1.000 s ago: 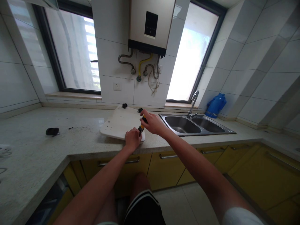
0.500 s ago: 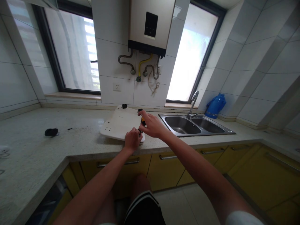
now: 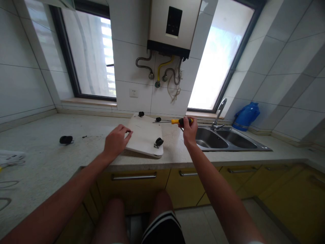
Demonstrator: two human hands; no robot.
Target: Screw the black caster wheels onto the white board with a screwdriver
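Observation:
A white board [image 3: 143, 135] lies on the speckled countertop [image 3: 50, 162], with small black caster wheels at its corners; one caster [image 3: 158, 142] sits at the near right corner. My left hand [image 3: 115, 141] rests on the board's left edge, fingers curled over it. My right hand [image 3: 190, 129] is lifted to the right of the board and holds a screwdriver [image 3: 172, 121] with a yellow and black handle, its shaft level and pointing left.
A loose black caster [image 3: 66, 139] lies far left on the countertop. A double steel sink [image 3: 228, 139] with a tap [image 3: 218, 112] is to the right, a blue jug [image 3: 245, 116] behind it. White cables [image 3: 10, 157] lie at the left edge. Yellow drawers run below.
My right hand lifted the screwdriver off the near right caster and moved right. My left hand left that caster and went to the board's left edge. The view shifted slightly.

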